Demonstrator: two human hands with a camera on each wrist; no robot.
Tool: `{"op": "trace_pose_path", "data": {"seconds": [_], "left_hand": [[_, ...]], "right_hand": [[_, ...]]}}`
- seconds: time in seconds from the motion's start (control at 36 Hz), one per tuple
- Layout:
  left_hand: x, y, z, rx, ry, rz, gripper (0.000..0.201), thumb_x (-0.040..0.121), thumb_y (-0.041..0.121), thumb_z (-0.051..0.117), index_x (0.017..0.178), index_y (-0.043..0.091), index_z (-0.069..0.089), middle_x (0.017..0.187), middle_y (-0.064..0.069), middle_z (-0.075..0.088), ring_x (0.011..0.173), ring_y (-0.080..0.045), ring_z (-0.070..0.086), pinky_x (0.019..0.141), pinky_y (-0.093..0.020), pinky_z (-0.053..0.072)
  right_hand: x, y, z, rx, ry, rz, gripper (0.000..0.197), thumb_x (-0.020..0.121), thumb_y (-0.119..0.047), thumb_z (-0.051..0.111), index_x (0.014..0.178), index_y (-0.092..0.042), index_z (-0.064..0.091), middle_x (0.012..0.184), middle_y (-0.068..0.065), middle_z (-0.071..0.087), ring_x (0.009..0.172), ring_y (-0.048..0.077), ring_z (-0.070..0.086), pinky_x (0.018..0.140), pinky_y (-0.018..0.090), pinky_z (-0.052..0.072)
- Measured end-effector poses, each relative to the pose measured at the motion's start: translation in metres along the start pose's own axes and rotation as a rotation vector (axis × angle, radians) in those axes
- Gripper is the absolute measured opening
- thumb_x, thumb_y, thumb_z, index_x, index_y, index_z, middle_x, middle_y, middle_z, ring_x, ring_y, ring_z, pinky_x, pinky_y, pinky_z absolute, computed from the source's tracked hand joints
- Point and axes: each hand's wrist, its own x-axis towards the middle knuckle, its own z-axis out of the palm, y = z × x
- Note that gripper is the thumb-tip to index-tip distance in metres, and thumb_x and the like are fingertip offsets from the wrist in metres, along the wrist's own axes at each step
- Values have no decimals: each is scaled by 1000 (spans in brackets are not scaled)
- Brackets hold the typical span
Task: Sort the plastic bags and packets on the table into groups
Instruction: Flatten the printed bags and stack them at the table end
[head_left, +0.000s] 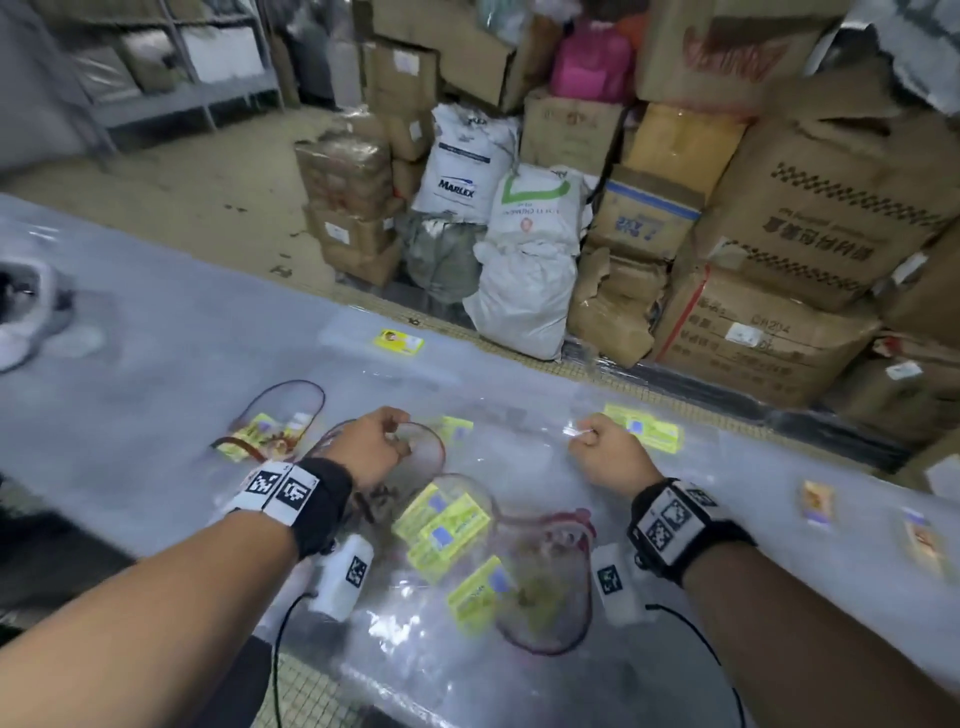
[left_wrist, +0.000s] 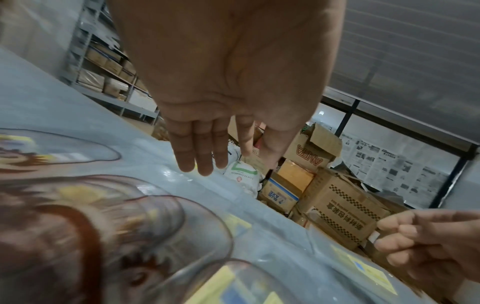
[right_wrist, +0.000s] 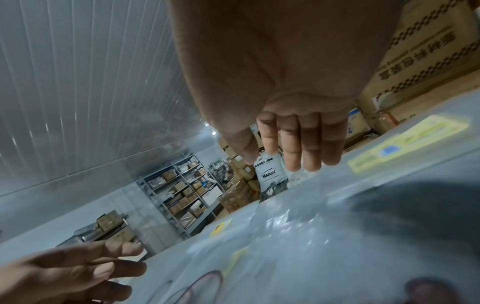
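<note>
A grey table (head_left: 156, 343) is strewn with clear plastic bags, several holding yellow-labelled packets (head_left: 447, 525). My left hand (head_left: 387, 434) and right hand (head_left: 587, 434) each pinch an edge of one clear plastic bag (head_left: 509, 452) stretched between them; it is nearly see-through and its outline is hard to make out. Round bags with dark red rims lie to the left (head_left: 280, 415) and near me (head_left: 545, 597). In the left wrist view the left hand (left_wrist: 228, 162) points its fingers down at the plastic. The right wrist view shows the right hand (right_wrist: 275, 158) with thumb against fingers.
More yellow packets lie far (head_left: 399, 341) and right (head_left: 644, 428). Small orange packets (head_left: 816, 499) sit at the right end. A white object (head_left: 26, 312) is at the far left. Cardboard boxes (head_left: 779, 208) and white sacks (head_left: 519, 260) stand beyond the table's far edge.
</note>
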Motion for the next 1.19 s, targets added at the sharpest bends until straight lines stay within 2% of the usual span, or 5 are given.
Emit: {"op": "trace_pose_path", "data": {"seconds": [0.17, 0.33, 0.83, 1.03, 1.19], "left_hand": [[-9, -39, -24, -37, -51, 23, 14, 95, 2, 57, 106, 9, 60, 79, 15, 65, 84, -4, 61, 67, -1, 39], [7, -82, -28, 40, -67, -76, 41, 91, 26, 62, 130, 21, 54, 127, -7, 64, 115, -27, 60, 101, -35, 46], [76, -104, -73, 111, -20, -196, 41, 92, 23, 62, 132, 21, 52, 127, -2, 60, 112, -28, 61, 85, -26, 47], [99, -131, -91, 142, -6, -233, 38, 89, 30, 65, 124, 32, 54, 125, 1, 62, 117, -25, 59, 110, -41, 37], [130, -142, -95, 176, -94, -135, 56, 92, 25, 68, 142, 17, 45, 144, -6, 48, 111, -21, 60, 86, -19, 48]], "right_hand": [[-12, -35, 66, -86, -47, -34, 24, 94, -23, 57, 116, -13, 56, 105, -1, 56, 98, 14, 48, 81, 20, 33], [-12, -56, 106, -139, -138, -12, 33, 93, -20, 55, 125, -11, 55, 116, 5, 60, 106, 20, 55, 77, 18, 33], [88, -99, 139, -160, -180, -116, 33, 93, -24, 60, 122, -8, 56, 123, 7, 60, 114, 22, 55, 79, 19, 30], [95, -101, 147, -196, -170, -49, 35, 92, -19, 61, 123, -5, 55, 127, 11, 60, 119, 25, 54, 82, 20, 33], [94, -102, 153, -209, -124, 52, 39, 93, -24, 60, 127, -5, 52, 131, 12, 57, 120, 25, 52, 84, 21, 33]]}}
